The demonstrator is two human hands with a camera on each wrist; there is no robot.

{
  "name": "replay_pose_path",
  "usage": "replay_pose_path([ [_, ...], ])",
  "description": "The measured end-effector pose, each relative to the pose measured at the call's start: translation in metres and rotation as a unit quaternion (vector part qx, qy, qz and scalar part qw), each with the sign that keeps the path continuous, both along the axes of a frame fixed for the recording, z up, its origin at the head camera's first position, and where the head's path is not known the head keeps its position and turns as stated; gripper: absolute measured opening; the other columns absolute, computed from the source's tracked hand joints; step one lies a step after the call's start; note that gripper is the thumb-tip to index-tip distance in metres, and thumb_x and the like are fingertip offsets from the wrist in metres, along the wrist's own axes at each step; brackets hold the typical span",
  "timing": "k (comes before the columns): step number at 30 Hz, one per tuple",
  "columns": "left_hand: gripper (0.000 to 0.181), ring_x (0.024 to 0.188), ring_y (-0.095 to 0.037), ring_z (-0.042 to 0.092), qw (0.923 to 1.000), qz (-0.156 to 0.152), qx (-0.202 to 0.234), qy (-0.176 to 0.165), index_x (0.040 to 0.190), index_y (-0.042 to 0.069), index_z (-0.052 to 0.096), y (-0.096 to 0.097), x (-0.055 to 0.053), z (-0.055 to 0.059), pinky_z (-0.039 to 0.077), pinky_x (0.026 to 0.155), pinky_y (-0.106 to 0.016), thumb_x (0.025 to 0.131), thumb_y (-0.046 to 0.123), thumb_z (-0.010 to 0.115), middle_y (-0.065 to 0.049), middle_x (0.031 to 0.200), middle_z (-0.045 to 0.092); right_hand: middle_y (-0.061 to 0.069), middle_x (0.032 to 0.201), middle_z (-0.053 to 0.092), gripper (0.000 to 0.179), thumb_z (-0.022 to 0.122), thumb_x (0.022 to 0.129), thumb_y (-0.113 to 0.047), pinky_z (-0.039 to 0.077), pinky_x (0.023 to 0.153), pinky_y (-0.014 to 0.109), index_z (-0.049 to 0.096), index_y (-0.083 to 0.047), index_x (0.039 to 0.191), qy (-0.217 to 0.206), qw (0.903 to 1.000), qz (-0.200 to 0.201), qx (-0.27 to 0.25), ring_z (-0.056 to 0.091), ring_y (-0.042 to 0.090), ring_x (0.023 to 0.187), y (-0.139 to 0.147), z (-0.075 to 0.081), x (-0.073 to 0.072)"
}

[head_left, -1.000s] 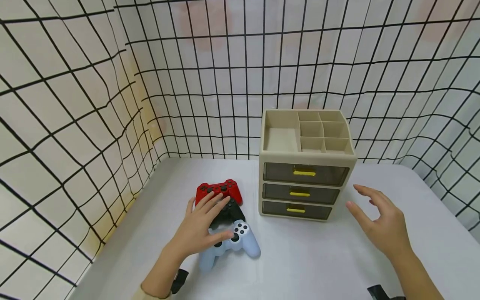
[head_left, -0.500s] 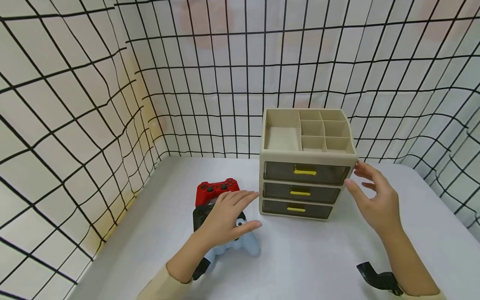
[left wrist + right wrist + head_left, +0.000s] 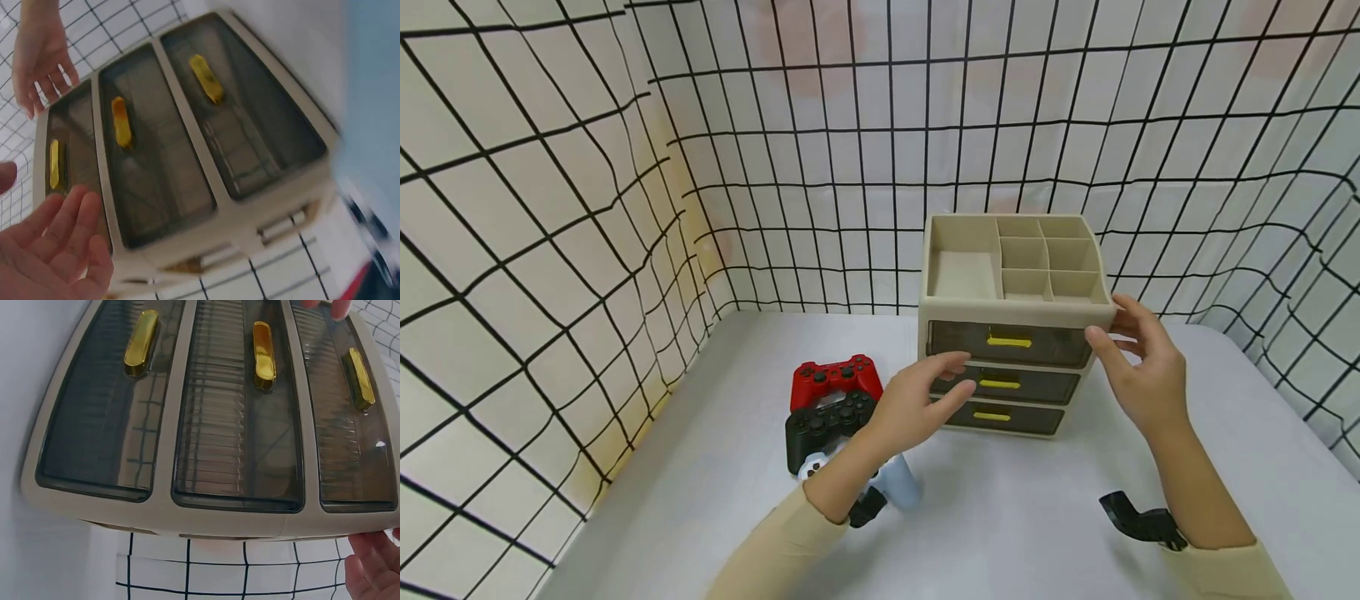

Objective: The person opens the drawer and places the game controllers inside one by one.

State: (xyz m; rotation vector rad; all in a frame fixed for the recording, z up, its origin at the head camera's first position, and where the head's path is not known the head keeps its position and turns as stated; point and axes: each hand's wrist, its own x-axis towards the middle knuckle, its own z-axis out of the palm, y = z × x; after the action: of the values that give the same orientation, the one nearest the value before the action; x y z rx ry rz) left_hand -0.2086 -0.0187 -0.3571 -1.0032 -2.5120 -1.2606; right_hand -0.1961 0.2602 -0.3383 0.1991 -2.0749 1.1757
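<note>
A beige desktop drawer organizer (image 3: pixel 1017 312) stands on the white table, its smoky drawers closed. My right hand (image 3: pixel 1150 375) holds its upper right corner, with the thumb at the front edge and the fingers on the side. In the right wrist view, those fingers (image 3: pixel 370 565) lie against the side wall. My left hand (image 3: pixel 917 404) hovers before the drawers with nothing in it, fingers bent loosely toward the top drawer's yellow handle (image 3: pixel 1009 342). The left wrist view shows its fingertips (image 3: pixel 87 206) close to that handle. Yellow handles also mark the middle drawer (image 3: pixel 1000 384) and bottom drawer (image 3: pixel 992 416).
Left of the organizer lie a red game controller (image 3: pixel 837 379), a black one (image 3: pixel 820 427) and a light blue one (image 3: pixel 898 483), partly hidden by my left forearm. Black wire grid (image 3: pixel 805 183) encloses the table at the back and sides.
My left hand has moved right, from over the controllers to the front of the drawers. My right hand has moved up and in from beside the organizer to its upper right corner.
</note>
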Motion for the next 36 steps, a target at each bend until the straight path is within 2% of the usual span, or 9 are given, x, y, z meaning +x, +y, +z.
replay_pose_path([
  [3,0.039,0.103,-0.011,0.061,0.9980,0.003,0.050,-0.038,0.132,0.009,0.058,0.013,-0.005,0.001,0.050,0.084,-0.026,0.100,0.032,0.055,-0.002,0.116,0.067,-0.019,0.108,0.055,0.050,0.067,0.090,-0.005,0.039,0.082,0.012,0.054,-0.010,0.139,0.006,0.9999,0.004,-0.009,0.052,-0.001,0.100,0.000,0.001,-0.005],
  [7,0.034,0.094,-0.009,0.063,0.9913,0.008,0.105,-0.078,0.126,0.008,0.062,0.027,-0.010,0.001,0.051,0.079,-0.022,0.100,0.030,0.056,0.000,0.106,0.069,-0.020,0.104,0.057,0.046,0.066,0.090,-0.003,0.039,0.080,0.014,0.058,-0.008,0.135,0.014,0.9996,0.007,-0.023,0.053,0.000,0.097,-0.001,0.002,-0.010],
  [15,0.034,0.086,-0.010,0.065,0.9756,0.024,0.176,-0.129,0.118,0.002,0.065,0.046,-0.014,0.002,0.052,0.075,-0.021,0.100,0.030,0.057,-0.003,0.097,0.071,-0.021,0.103,0.058,0.042,0.065,0.092,-0.007,0.039,0.080,0.015,0.059,-0.009,0.134,0.005,0.9986,-0.005,-0.052,0.053,0.001,0.097,-0.002,0.001,-0.012],
  [22,0.033,0.078,-0.010,0.067,0.9568,0.033,0.227,-0.178,0.111,0.000,0.068,0.057,-0.014,0.004,0.054,0.072,-0.026,0.100,0.029,0.056,-0.005,0.087,0.073,-0.018,0.105,0.058,0.043,0.063,0.094,-0.004,0.040,0.078,0.016,0.057,-0.009,0.135,0.000,0.9977,0.007,-0.068,0.053,0.003,0.099,0.000,-0.003,-0.012],
  [25,0.033,0.077,-0.016,0.069,0.9484,0.037,0.252,-0.188,0.108,-0.001,0.069,0.060,-0.014,0.004,0.055,0.074,-0.030,0.100,0.028,0.056,-0.007,0.085,0.073,-0.018,0.107,0.058,0.043,0.063,0.094,-0.004,0.040,0.078,0.016,0.057,-0.010,0.136,-0.001,0.9976,0.010,-0.069,0.053,0.004,0.100,0.000,-0.004,-0.012],
  [30,0.031,0.077,-0.027,0.069,0.9273,0.049,0.303,-0.214,0.102,-0.004,0.071,0.064,-0.014,0.005,0.056,0.073,-0.029,0.100,0.025,0.058,-0.011,0.080,0.072,-0.016,0.109,0.058,0.043,0.063,0.094,-0.003,0.040,0.079,0.016,0.057,-0.010,0.136,0.005,0.9971,0.018,-0.073,0.053,0.006,0.101,0.000,-0.006,-0.013],
  [36,0.031,0.074,-0.030,0.069,0.9052,0.075,0.341,-0.243,0.095,-0.004,0.073,0.070,-0.015,0.005,0.056,0.068,-0.027,0.098,0.025,0.061,-0.010,0.076,0.071,-0.016,0.108,0.059,0.043,0.063,0.093,0.001,0.040,0.079,0.016,0.057,-0.007,0.135,0.019,0.9969,0.024,-0.073,0.054,0.006,0.100,0.000,-0.008,-0.014],
])
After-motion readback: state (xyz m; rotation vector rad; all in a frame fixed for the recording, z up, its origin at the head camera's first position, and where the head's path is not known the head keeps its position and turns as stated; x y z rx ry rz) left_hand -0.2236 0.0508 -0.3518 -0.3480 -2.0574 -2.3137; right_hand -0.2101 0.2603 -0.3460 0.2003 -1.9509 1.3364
